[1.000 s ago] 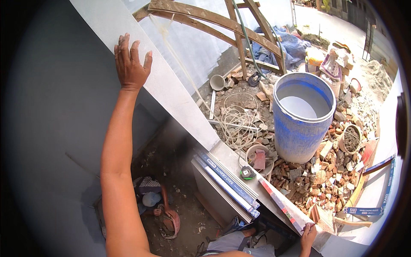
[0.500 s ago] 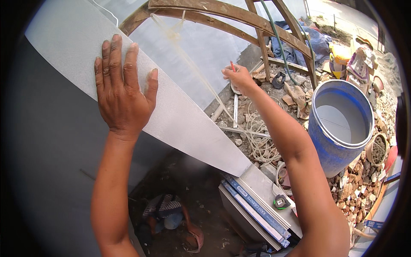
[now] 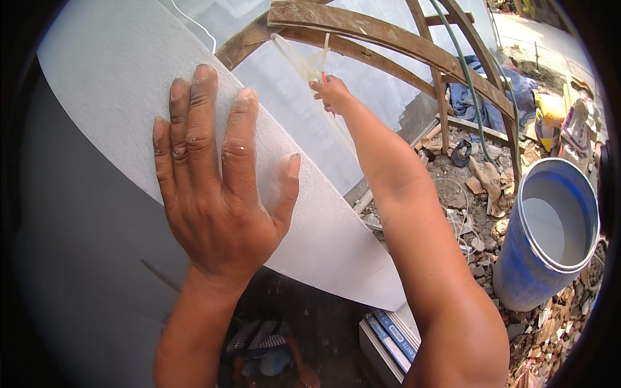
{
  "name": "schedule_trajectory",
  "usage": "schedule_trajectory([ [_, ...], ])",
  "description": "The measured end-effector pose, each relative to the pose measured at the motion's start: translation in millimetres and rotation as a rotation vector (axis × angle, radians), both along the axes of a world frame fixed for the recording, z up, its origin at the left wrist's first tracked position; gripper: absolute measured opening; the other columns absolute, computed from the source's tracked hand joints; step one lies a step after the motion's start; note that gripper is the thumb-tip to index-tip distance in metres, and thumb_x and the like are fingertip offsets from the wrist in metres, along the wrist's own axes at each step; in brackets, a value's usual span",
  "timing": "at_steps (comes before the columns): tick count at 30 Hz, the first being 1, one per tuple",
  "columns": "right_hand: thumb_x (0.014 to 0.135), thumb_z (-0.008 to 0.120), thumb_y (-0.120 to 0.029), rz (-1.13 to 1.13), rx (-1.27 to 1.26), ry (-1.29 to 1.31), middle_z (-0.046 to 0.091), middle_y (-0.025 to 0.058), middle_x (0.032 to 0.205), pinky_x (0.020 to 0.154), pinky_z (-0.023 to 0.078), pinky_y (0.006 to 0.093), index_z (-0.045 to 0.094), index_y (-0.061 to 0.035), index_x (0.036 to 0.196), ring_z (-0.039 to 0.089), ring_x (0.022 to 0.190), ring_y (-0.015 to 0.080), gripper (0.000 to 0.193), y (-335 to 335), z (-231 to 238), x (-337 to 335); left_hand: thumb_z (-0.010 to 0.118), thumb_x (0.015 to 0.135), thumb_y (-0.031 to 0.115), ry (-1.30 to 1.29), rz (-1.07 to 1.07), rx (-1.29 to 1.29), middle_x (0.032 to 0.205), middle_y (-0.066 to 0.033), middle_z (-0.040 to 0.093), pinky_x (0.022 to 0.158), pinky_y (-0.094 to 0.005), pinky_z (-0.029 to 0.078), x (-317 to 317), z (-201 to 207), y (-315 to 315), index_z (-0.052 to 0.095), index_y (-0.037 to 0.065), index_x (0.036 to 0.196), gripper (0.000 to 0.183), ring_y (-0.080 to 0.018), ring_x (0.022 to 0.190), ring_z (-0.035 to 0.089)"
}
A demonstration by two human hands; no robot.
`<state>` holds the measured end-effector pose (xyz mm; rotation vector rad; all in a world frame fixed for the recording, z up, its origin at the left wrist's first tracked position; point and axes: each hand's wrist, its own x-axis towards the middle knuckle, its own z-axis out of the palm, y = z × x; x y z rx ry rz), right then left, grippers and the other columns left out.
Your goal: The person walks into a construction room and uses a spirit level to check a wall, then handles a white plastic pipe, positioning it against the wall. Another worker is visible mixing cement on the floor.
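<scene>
My left hand (image 3: 220, 174) lies palm down on a long, light grey ledge (image 3: 336, 233), fingers stretched and slightly spread. Beyond the ledge, my right arm reaches out toward a curved wooden frame (image 3: 369, 29). My right hand (image 3: 334, 97) has its fingers closed around a thin red pencil (image 3: 325, 78). Close by that hand, a pale translucent hose (image 3: 294, 57) hangs looped from the frame; whether the fingers touch it I cannot tell.
A blue barrel (image 3: 511, 258) with greyish liquid stands at right amid rubble (image 3: 550, 336). Boxed tiles (image 3: 391, 336) are stacked at the ledge's near end. Below the ledge, a person (image 3: 262, 343) in a striped top is crouching. A green hose (image 3: 467, 77) runs down the wooden frame.
My right hand has moved up and left, with the pencil, toward the hanging hose. My left hand stays flat on the ledge and appears larger. The view has shifted left.
</scene>
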<state>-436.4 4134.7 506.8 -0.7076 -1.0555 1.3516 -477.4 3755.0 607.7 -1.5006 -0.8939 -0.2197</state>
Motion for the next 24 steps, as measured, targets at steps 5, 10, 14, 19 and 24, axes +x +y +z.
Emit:
schedule_trajectory([
  [5, 0.087, 0.068, -0.033, -0.312, 0.061, -0.011, 0.068, 0.0152, 0.091, 0.065, 0.048, 0.0425, 0.066, -0.0022, 0.102, 0.063, 0.072, 0.0278, 0.035, 0.4, 7.8, 9.7, 0.055, 0.091, 0.039, -0.024, -0.015, 0.014, 0.147, -0.0167, 0.039, 0.113, -0.0535, 0.028, 2.3, -1.9, 1.4, 0.044, 0.011, 0.138, 0.056, -0.0349, 0.139, 0.035],
  [10, 0.090, 0.063, -0.038, -0.453, 0.237, -0.279, 0.068, 0.0118, 0.079, 0.062, 0.048, 0.0383, 0.068, -0.0059, 0.098, 0.065, 0.069, 0.0235, 0.034, -28.9, 39.5, 46.4, 0.057, 0.090, 0.040, -0.043, -0.025, 0.023, 0.147, -0.0163, 0.039, 0.114, -0.0523, 0.027, 6.1, -3.9, 0.2, 0.044, 0.011, 0.138, 0.057, -0.0342, 0.139, 0.034],
  [14, 0.087, 0.063, -0.034, -0.534, 0.047, -0.502, 0.069, 0.0171, 0.107, 0.086, 0.051, 0.0395, 0.070, -0.0072, 0.106, 0.066, 0.102, 0.0325, 0.034, -44.4, 79.2, 50.9, 0.058, 0.090, 0.040, -0.056, -0.026, 0.023, 0.148, -0.0160, 0.039, 0.115, -0.0512, 0.027, 8.8, -2.5, -0.7, 0.044, 0.012, 0.137, 0.057, -0.0335, 0.140, 0.034],
  [19, 0.086, 0.064, -0.031, -0.473, 0.020, -0.704, 0.068, 0.0192, 0.111, 0.086, 0.051, 0.0400, 0.069, -0.0007, 0.105, 0.065, 0.105, 0.0327, 0.036, -47.8, 63.7, 64.1, 0.057, 0.091, 0.041, -0.095, -0.062, -0.012, 0.148, -0.0148, 0.039, 0.116, -0.0489, 0.025, 5.8, -2.0, -0.7, 0.045, 0.012, 0.137, 0.056, -0.0315, 0.140, 0.033],
  [24, 0.087, 0.066, -0.040, -0.288, 0.178, -0.710, 0.065, 0.0113, 0.073, 0.064, 0.047, 0.0374, 0.069, 0.0001, 0.087, 0.062, 0.069, 0.0231, 0.040, -86.4, 27.7, 143.8, 0.056, 0.092, 0.043, -0.091, -0.034, 0.032, 0.148, -0.0114, 0.039, 0.117, -0.0451, 0.025, 5.7, -4.4, 0.0, 0.046, 0.014, 0.135, 0.053, -0.0271, 0.141, 0.032],
])
